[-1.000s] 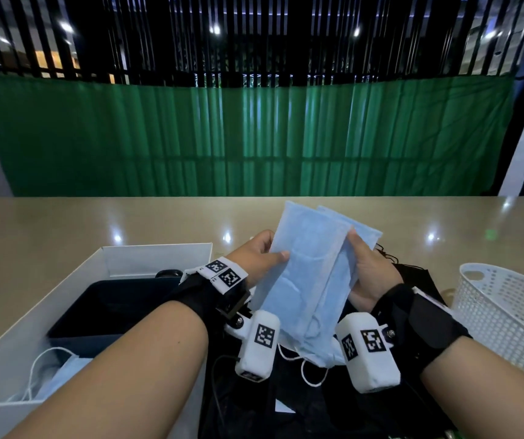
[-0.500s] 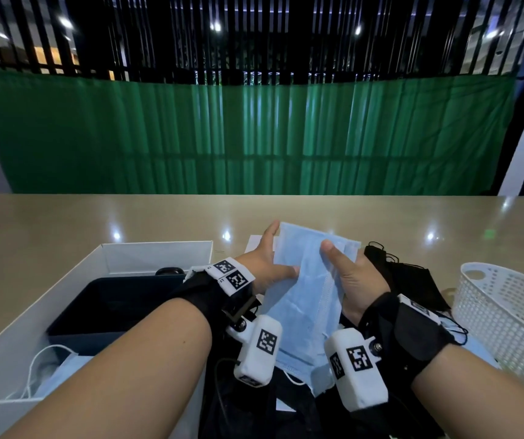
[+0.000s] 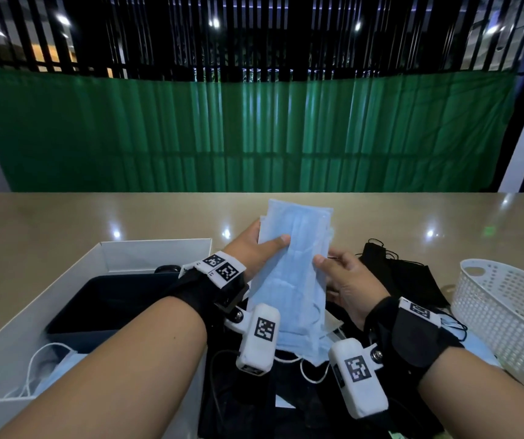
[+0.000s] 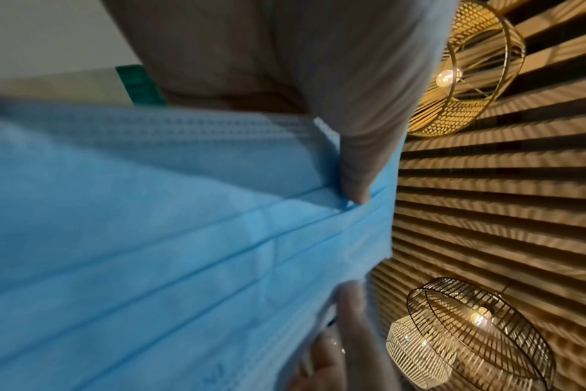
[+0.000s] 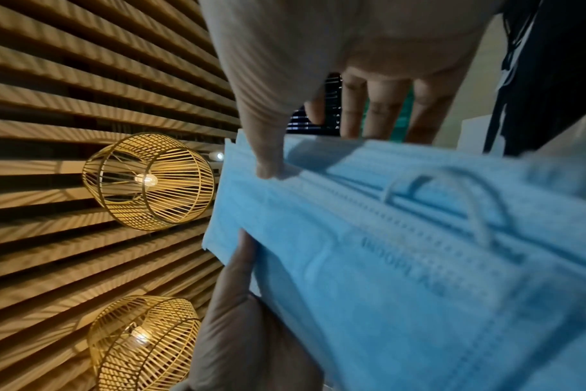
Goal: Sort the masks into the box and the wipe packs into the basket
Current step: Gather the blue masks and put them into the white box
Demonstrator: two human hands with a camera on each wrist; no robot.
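A stack of pale blue masks (image 3: pixel 292 280) stands upright over the table, held between both hands. My left hand (image 3: pixel 270 236) grips its left edge, thumb on the front and fingers behind. My right hand (image 3: pixel 327 264) pinches the right edge lower down, with the thumb in front. White ear loops hang below the stack. The left wrist view shows the blue masks (image 4: pixel 151 238) under a thumb, and the right wrist view shows the same masks (image 5: pixel 402 264). The white box (image 3: pixel 105 258) lies open at the left and the white basket (image 3: pixel 507 312) stands at the right. No wipe pack is visible.
Inside the box are a dark tray (image 3: pixel 102 305) and a blue mask with white loops (image 3: pixel 54 362). Several black masks (image 3: pixel 409 277) lie on the table behind my right hand. Dark material covers the table near my wrists. The beige tabletop (image 3: pixel 64 223) stretches beyond.
The masks, fanned apart a second ago, dipped toward the table and are now raised again as one squared stack. My right hand has slid lower on the right edge.
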